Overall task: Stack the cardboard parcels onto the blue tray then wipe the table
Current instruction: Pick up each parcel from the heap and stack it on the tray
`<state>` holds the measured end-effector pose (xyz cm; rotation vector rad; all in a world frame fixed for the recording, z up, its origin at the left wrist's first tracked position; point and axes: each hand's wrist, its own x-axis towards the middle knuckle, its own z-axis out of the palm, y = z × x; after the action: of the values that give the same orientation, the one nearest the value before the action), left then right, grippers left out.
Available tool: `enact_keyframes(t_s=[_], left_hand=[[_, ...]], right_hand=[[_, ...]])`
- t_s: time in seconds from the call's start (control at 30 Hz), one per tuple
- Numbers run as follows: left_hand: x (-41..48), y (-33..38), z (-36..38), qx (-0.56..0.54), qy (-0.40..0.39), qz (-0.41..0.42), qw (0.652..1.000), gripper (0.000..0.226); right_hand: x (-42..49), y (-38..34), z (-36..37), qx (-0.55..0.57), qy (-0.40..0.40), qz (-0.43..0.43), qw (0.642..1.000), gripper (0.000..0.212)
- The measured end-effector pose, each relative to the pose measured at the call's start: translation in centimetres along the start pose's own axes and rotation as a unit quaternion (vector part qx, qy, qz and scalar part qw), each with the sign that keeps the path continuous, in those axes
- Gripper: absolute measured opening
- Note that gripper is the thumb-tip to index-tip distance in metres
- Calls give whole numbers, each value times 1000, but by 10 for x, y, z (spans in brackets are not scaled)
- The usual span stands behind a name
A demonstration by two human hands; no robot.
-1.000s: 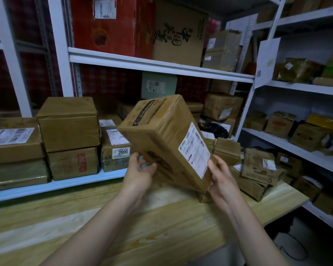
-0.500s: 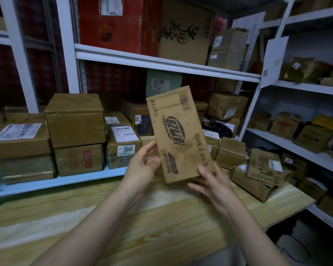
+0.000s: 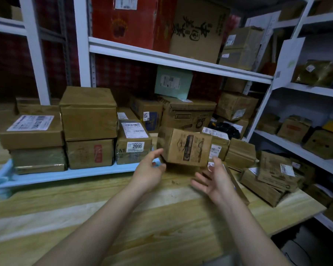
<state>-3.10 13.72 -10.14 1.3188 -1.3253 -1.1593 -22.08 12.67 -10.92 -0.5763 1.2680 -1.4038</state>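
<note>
A brown cardboard parcel with dark print hangs or rests tilted just beyond the right end of the blue tray; which of the two I cannot tell. My left hand is just below its lower left corner, fingers loosely spread, thumb near the box edge. My right hand is palm-up with spread fingers, apart from the parcel. The tray holds several stacked parcels, among them one labelled 2996. Loose parcels lie on the wooden table at the right.
White metal shelving full of boxes stands behind the table, and a second rack runs along the right. More cartons crowd behind the tray. The table's right corner drops off to the floor.
The parcel went from upright between both hands down and forward to beside the tray's right end. Both hands let go and opened.
</note>
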Motion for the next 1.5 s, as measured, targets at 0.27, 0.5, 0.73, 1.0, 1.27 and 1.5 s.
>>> enact_keyframes(t_s=[0.27,0.5,0.73,1.0,1.27,1.5], left_hand=[[2,5,15,-41,-25,-25,999,52],[-1,10,16,-37,-38,16,998,47],[7,-17,-15,176,24,-7,984,45],[4,-52,-57,347,-8,-99,932,39],[9,-71,-78,412,-19,-67,909,37],[13,-74,-79,435,-29,-55,898,40]], right_hand=[[7,-6,-11,-42,-28,68,996,53],[6,-5,0,13,5,54,998,13],[1,-13,31,87,-43,-18,995,15],[-6,-30,120,-13,-119,-3,993,24],[12,-32,151,-128,-133,-26,982,41],[23,-17,156,-255,-108,-129,952,45]])
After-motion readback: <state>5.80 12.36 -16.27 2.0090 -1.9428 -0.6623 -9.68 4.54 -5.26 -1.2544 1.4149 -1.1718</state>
